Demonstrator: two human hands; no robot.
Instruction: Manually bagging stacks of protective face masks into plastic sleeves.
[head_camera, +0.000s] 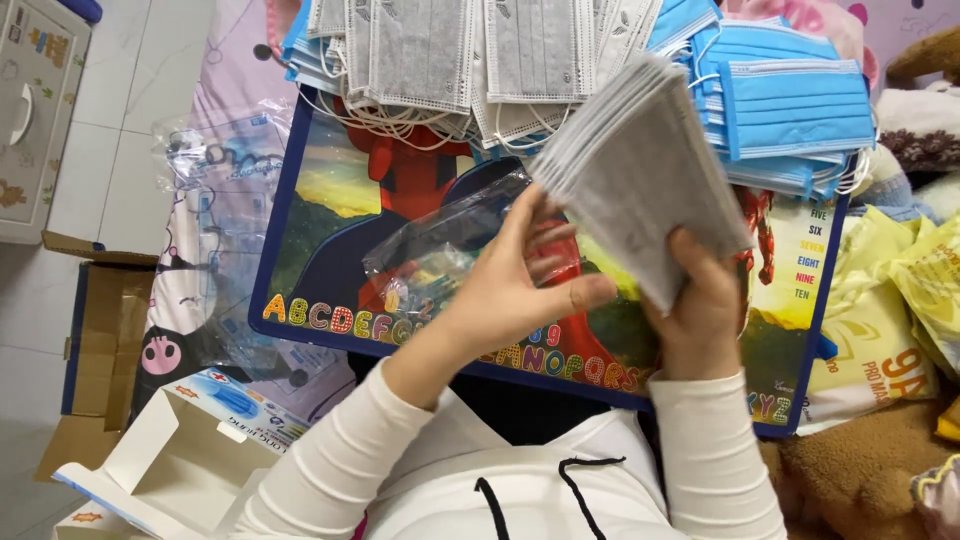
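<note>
grey face masks, a thick stack (645, 160), sit tilted above the lap desk (330, 235) with its bright picture top and alphabet border. right hand (700, 300) has its grip clamped on the stack's lower corner, thumb pressed on the front sheet. left hand (520, 280) has its fingers loosely spread at the stack's left edge, fingertips touching it, and whether a clear plastic bag (445, 245) just behind it is pinched too, i cannot tell. more grey masks (430, 50) lie fanned along the desk's far edge, with a pile of blue masks (790, 110) beside them. an open white carton (175, 465) lies at lower left, near a brown cardboard box (105, 330).
</note>
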